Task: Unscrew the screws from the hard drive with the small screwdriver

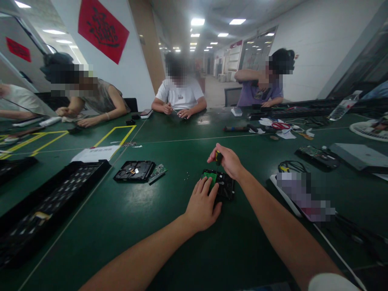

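Note:
A black hard drive [227,186] with a green circuit board [209,174] lies flat on the table in front of me. My left hand [201,206] rests on its left and near side, fingers spread over the board's edge. In my right hand [229,162] is a screwdriver [218,157] with a yellow and black handle, held upright, its shaft pointing down at the drive. My hand hides whether the tip touches a screw. Several tiny screws [186,176] lie left of the drive. Farther left are another black drive [142,166] and a loose circuit board [158,173].
A long black tray [60,202] stands at the left. On the right are a blurred phone-like item [298,198], a grey metal box [357,155], another drive [317,157], red scissors [281,126] and a bottle [344,107]. Several people sit across the green table [169,242].

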`<state>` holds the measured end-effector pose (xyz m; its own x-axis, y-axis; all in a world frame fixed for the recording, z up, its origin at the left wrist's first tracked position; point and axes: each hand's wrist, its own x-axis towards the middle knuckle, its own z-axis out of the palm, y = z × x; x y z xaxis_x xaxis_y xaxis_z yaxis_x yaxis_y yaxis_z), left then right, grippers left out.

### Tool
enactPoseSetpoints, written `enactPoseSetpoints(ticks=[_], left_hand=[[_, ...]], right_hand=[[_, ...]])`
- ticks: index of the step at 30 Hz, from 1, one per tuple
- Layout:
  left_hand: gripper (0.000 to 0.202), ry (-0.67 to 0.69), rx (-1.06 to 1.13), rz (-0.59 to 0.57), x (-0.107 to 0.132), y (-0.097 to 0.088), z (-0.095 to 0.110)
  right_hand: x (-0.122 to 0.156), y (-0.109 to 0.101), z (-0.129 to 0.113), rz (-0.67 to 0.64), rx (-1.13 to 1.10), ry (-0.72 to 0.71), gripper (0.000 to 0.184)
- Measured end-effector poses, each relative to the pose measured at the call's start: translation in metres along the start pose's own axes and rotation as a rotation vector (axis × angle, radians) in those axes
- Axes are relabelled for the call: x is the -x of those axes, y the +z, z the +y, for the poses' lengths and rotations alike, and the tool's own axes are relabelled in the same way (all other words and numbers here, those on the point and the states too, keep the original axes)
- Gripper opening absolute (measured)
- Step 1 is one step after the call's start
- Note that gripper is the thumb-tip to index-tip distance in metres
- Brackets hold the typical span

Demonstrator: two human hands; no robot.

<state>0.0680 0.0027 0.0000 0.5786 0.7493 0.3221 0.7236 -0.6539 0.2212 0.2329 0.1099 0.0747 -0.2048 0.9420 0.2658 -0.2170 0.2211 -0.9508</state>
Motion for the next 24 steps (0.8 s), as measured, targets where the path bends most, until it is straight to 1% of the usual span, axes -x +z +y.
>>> enactPoseSetpoints(ticks=[2,7,10,12,15,18,21,24], left_hand=[[0.065,-0.001,-0.002,-0.005,0.0000,-0.0001,0.0001],[0.065,-0.005,-0.005,-0.011,0.0003,0.0000,0.0000],[0.065,-0.005,-0.003,-0.010,0.0000,-0.0006,-0.0002],[0.065,-0.002,-0.004,-0.011,-0.0003,-0.0012,-0.0001],[0.064,0.001,-0.005,-0.009,-0.0004,-0.0012,0.0000],[0.065,0.000,0.003,0.003,-0.0001,0.0003,-0.0003],[0.067,-0.001,0.001,0.006,0.0003,0.0019,-0.0007],[0.067,0.001,-0.006,0.000,0.0004,0.0023,-0.0012]], right_hand=[[-0.0012,-0.0021,0.0015,0.032,0.024,-0.009,0.054],[-0.0003,-0.0025,0.0013,0.081,0.132,-0.015,0.039],[0.0019,0.0001,-0.0008,0.111,0.141,-0.016,0.038],[0.0029,0.0009,-0.0021,0.109,0.120,-0.011,0.038],[0.0028,0.0001,-0.0034,0.053,0.101,-0.003,0.035],[0.0007,-0.0015,-0.0027,0.012,0.072,-0.003,0.040],[-0.0023,-0.0034,0.0000,0.042,0.056,-0.011,0.048],[-0.0035,-0.0050,0.0020,0.082,0.036,-0.002,0.047]])
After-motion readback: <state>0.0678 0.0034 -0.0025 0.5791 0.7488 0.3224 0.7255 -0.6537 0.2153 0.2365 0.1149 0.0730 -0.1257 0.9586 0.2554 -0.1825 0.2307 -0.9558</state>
